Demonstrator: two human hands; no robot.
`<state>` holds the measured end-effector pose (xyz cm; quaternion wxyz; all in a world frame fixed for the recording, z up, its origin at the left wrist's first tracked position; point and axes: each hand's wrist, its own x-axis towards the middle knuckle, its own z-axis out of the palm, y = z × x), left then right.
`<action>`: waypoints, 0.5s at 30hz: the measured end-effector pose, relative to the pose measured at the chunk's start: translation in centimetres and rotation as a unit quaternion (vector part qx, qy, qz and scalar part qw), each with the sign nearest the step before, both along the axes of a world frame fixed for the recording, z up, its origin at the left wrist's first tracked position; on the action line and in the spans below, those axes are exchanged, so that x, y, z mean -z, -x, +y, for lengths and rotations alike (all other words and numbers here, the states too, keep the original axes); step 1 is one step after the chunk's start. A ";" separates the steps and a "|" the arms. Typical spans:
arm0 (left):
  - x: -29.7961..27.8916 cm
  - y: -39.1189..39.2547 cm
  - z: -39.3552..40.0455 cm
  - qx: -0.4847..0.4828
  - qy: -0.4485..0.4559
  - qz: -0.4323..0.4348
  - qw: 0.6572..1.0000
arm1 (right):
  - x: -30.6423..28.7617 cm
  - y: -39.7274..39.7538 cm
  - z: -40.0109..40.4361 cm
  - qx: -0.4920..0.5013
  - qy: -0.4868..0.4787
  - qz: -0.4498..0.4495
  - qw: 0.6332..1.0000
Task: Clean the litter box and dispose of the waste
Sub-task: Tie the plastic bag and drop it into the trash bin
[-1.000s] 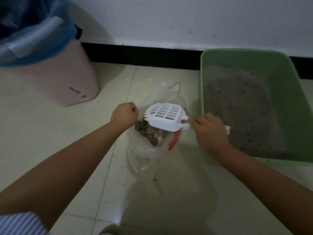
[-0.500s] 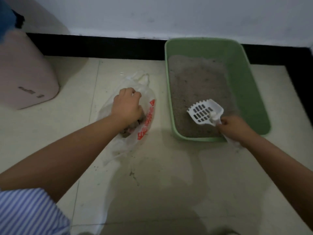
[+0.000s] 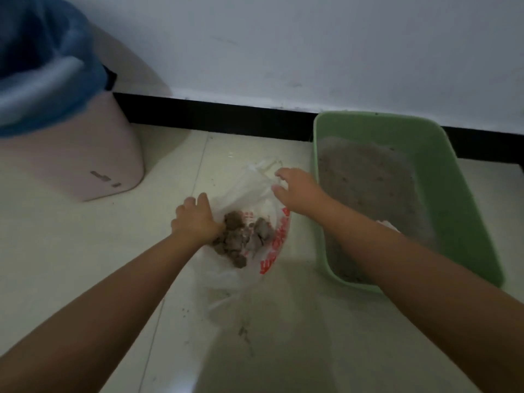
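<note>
Since half a second ago, the right hand [image 3: 297, 191] has left the litter box [image 3: 459, 199] and reaches, fingers spread, to the plastic bag [image 3: 243, 191] rim. Left hand [image 3: 195, 219] grips the bag's near edge; waste clumps [image 3: 241, 239] lie between both hands.

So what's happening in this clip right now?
A person is bagging cat litter waste on the floor. The left hand grips the near-left edge of a clear plastic bag that holds brown clumps. The right hand, fingers loosely spread, reaches to the bag's far edge; whether it grips is unclear. The green litter box sits to the right, and a pink bin with a blue liner stands at the left.
</note>
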<state>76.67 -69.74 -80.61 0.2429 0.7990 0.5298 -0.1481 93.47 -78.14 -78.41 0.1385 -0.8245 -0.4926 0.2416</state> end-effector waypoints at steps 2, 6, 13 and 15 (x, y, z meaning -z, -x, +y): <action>0.2 1.8 0.3 -0.113 0.122 -0.052 0.985 | 2.0 0.5 2.2 0.074 0.051 0.055 0.994; 1.5 5.5 -2.4 -0.300 0.290 -0.157 0.895 | 5.3 1.1 2.6 0.241 0.104 0.185 0.947; 2.2 6.2 -4.1 -0.414 0.311 -0.264 0.813 | 5.7 2.3 0.8 0.326 0.013 0.443 0.835; 1.0 4.9 -3.7 -0.410 0.304 -0.276 0.815 | 5.5 2.2 0.3 0.290 0.039 0.493 0.819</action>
